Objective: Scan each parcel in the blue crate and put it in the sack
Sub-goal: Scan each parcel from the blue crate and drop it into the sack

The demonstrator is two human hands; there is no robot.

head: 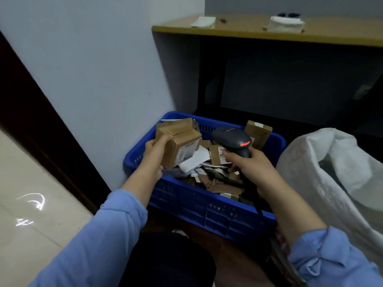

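Observation:
My left hand (155, 150) grips a small brown cardboard parcel (179, 145) and holds it tilted above the left side of the blue crate (199, 208). A white label shows on the parcel's lower right face. My right hand (246, 168) grips the handle of a black barcode scanner (233, 138), whose head points left toward the parcel and shows a red light. The crate holds several more brown boxes and white packets (217, 156). An open white woven sack (331, 162) stands to the right of the crate.
A pale wall rises just left of the crate, with a dark door frame further left. Behind the crate a wooden desk top (269, 32) carries folded white cloths, dark space beneath it. Glossy floor tiles lie at the lower left. My dark-trousered knee is at the bottom centre.

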